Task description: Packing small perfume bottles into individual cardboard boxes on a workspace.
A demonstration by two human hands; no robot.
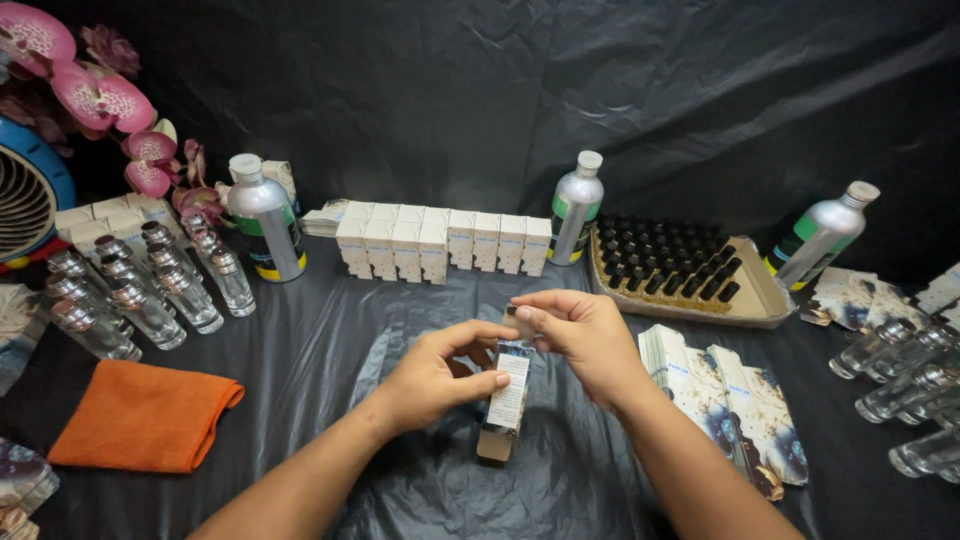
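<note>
So you've got a small printed box (507, 397) held up in the middle of the table, over the black plastic sheet (380, 330), tilted a bit with its lower end pointing toward you. Your left hand (440, 375) is wrapped around its middle, thumb across the white label side, so that's a firm grip on the box. Your right hand (585, 335) is up at the top end, fingertips pinched closed on the flap there. Just right of your right wrist there's a stack of flat unfolded boxes (735, 400), fanned out. Behind your hands sits a row of white boxes (440, 240) standing upright side by side, with a silver bottle (576, 208) at its right end and another silver bottle (265, 218) to its left. A third one (822, 235) leans off to the right, beside a cardboard tray (752, 300) full of small black caps (668, 262). On the left you've got a bunch of clear glass bottles (150, 290) with silver tops, and an orange cloth (145, 415) lying flat near your left forearm. More clear bottles (910, 390) are lying on their sides at the far right edge. Pink fake orchids (95, 95) and a blue fan (30, 195) sit in the top left corner.
</note>
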